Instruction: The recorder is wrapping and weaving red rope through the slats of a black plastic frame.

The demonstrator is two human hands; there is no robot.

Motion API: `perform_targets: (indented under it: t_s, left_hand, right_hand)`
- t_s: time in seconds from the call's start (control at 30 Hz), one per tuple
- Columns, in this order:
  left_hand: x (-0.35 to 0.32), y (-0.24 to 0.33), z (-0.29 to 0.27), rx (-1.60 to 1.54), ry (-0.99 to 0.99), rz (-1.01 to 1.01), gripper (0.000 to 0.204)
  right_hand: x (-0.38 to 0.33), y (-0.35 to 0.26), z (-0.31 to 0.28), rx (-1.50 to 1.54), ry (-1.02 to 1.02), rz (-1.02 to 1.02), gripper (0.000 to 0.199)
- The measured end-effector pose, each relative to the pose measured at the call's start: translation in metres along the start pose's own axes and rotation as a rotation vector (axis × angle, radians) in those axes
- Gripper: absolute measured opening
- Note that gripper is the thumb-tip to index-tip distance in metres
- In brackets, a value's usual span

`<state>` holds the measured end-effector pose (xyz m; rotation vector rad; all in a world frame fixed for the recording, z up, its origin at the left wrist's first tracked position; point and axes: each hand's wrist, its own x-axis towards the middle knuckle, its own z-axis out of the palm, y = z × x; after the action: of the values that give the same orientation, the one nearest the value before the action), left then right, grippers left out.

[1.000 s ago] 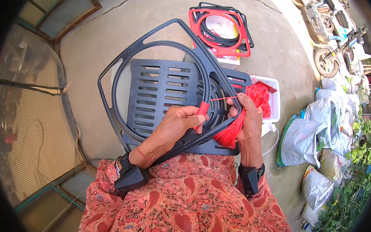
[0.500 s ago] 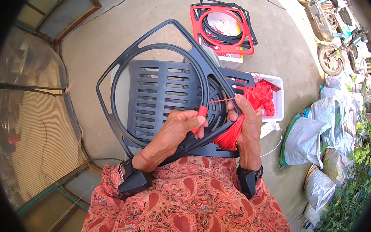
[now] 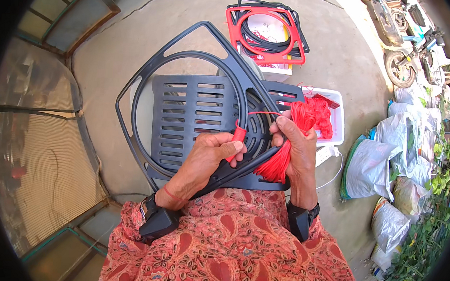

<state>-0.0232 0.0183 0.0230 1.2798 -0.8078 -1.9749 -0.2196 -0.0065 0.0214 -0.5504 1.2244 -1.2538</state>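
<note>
Black plastic frame (image 3: 188, 61) resting across the lap, held against the black slatted panel (image 3: 185, 117) beneath it. Judged light and rigid, smooth on the rim and likely slippery there; best gripped at the lower bars where they converge, not at the thin ring.

Left hand (image 3: 208, 157) closed around the lower frame bars, thumb and forefinger pinching a short red sleeve (image 3: 238, 136) against the ring. Right hand (image 3: 296, 150) closed around a bundle of red cord (image 3: 286, 154), one thin strand (image 3: 262, 113) running taut from the bundle toward the sleeve. Cord judged soft, limp and prone to tangling (best held near the working end, bundle kept clamped in the palm).

Count, as visible:
- One black frame in hand, one slatted panel under it.
- One cord bundle in hand; more red cord in a white tray (image 3: 334, 121) just beyond the right hand.
- One red frame (image 3: 265, 29) stacked with black frames on the ground well apart; number of black ones not determinable.
- Several filled sacks (image 3: 368, 164) at right.
- One black band on each wrist.
</note>
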Motion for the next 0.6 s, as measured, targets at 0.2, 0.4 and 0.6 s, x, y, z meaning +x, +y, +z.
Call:
perform_targets:
  t_s: [0.2, 0.4, 0.6]
  left_hand:
    - [0.008, -0.005, 0.008, 0.026, -0.010, 0.081, 0.019]
    - [0.014, -0.003, 0.007, 0.039, 0.003, 0.063, 0.026]
    - [0.009, 0.014, 0.012, -0.159, 0.029, -0.056, 0.040]
  right_hand:
    - [0.000, 0.004, -0.003, 0.114, 0.092, 0.010, 0.014]
    - [0.004, 0.006, 0.005, 0.137, 0.204, -0.031, 0.009]
    - [0.008, 0.002, 0.009, 0.080, 0.190, -0.030, 0.009]
